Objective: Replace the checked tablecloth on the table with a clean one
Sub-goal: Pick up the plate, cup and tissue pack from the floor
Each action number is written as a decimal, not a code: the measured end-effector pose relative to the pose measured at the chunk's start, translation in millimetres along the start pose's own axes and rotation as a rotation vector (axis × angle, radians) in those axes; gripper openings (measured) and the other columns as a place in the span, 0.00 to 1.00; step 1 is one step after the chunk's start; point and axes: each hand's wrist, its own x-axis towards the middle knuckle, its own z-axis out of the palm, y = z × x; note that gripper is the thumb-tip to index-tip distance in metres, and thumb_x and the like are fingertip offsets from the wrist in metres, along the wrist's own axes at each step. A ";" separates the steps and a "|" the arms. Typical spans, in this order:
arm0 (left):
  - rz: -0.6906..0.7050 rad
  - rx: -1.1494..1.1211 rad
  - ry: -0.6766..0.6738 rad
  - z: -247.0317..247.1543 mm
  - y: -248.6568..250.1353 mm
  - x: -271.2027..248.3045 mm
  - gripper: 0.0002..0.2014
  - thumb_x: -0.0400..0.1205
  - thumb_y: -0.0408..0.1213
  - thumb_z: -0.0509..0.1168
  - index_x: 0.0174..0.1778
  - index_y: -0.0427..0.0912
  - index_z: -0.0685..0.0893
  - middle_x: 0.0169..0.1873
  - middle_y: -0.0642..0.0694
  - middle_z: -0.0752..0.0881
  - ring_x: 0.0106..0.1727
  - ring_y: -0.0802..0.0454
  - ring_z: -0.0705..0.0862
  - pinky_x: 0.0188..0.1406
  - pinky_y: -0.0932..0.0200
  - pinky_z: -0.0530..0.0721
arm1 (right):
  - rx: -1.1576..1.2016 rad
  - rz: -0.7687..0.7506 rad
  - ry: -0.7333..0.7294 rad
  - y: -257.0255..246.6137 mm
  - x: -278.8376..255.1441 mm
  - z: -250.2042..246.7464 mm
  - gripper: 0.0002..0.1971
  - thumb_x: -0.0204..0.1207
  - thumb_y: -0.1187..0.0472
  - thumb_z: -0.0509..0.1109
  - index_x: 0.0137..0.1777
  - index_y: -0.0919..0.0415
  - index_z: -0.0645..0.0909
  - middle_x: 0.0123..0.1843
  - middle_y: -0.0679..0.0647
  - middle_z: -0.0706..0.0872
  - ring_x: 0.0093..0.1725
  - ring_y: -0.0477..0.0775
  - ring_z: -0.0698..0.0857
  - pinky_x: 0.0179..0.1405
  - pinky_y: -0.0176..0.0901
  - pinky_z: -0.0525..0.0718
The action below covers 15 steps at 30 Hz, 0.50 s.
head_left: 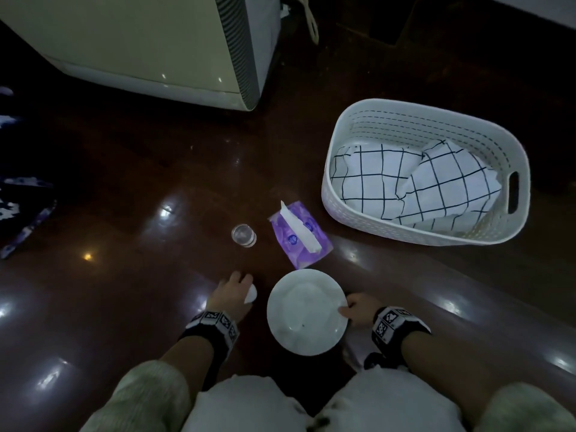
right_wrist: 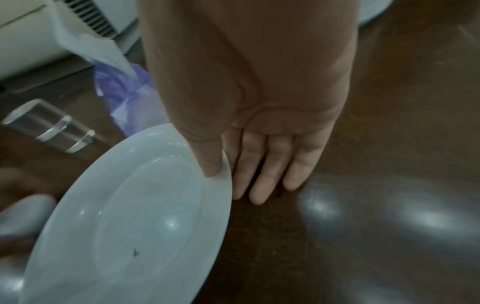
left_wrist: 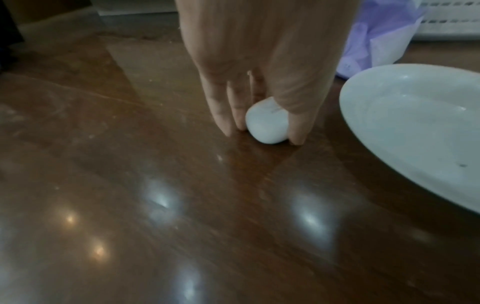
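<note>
Checked cloth (head_left: pixel 414 182) sat crumpled in white basket (head_left: pixel 343 210), far right on bare tabletop (head_left: pixel 124 213). Right hand (head_left: pixel 358 310) pinched plate (head_left: pixel 304 310) rim, thumb on top, fingers (right_wrist: pixel 262 176) under. Left hand (head_left: pixel 232 294) had fingers (left_wrist: pixel 221 111) round small white lump (left_wrist: pixel 267 125). Glass (head_left: pixel 243 235) and tissue pack (head_left: pixel 299 235) just beyond plate.

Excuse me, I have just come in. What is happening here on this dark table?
A person is handling dishes on a bare wooden table. The right hand holds a white plate by its rim, thumb on top. The left hand grips a small white rounded object that rests on the wood. A glass and a purple tissue pack stand beyond them. The checked cloth lies in a white basket.
</note>
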 end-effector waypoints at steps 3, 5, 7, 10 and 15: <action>-0.009 -0.060 -0.011 -8.9 -5.5 -0.4 0.29 0.79 0.47 0.66 0.76 0.49 0.67 0.71 0.46 0.69 0.66 0.40 0.77 0.59 0.48 0.80 | 0.135 0.006 -0.029 1.7 -5.9 -4.7 0.04 0.82 0.64 0.65 0.45 0.61 0.79 0.35 0.52 0.82 0.20 0.32 0.81 0.26 0.30 0.82; -0.050 -0.134 0.001 -22.1 -8.4 -7.9 0.29 0.78 0.46 0.67 0.75 0.49 0.68 0.72 0.45 0.69 0.65 0.39 0.78 0.60 0.47 0.80 | 0.162 -0.016 0.008 0.8 -14.2 -12.1 0.07 0.81 0.65 0.65 0.41 0.59 0.80 0.38 0.57 0.85 0.29 0.39 0.87 0.35 0.37 0.87; -0.112 -0.242 0.012 -37.6 -12.1 -22.7 0.30 0.77 0.46 0.67 0.76 0.48 0.69 0.72 0.42 0.69 0.66 0.37 0.78 0.61 0.47 0.79 | 0.048 -0.019 0.052 0.0 -31.4 -22.1 0.06 0.80 0.61 0.66 0.44 0.60 0.82 0.48 0.61 0.87 0.49 0.55 0.88 0.52 0.48 0.86; -0.220 -0.386 0.020 -61.1 -17.1 -61.3 0.34 0.73 0.53 0.67 0.75 0.48 0.70 0.70 0.38 0.73 0.68 0.37 0.76 0.63 0.48 0.76 | -0.039 0.016 0.040 -2.6 -78.4 -40.8 0.10 0.82 0.60 0.62 0.54 0.63 0.83 0.52 0.59 0.83 0.56 0.59 0.83 0.49 0.41 0.76; -0.308 -0.482 0.030 -112.0 8.1 -157.2 0.28 0.75 0.47 0.72 0.70 0.43 0.76 0.65 0.36 0.79 0.67 0.35 0.77 0.64 0.49 0.76 | 0.171 0.100 0.069 -1.0 -195.4 -72.8 0.15 0.83 0.64 0.59 0.63 0.68 0.82 0.61 0.65 0.85 0.59 0.63 0.84 0.56 0.47 0.80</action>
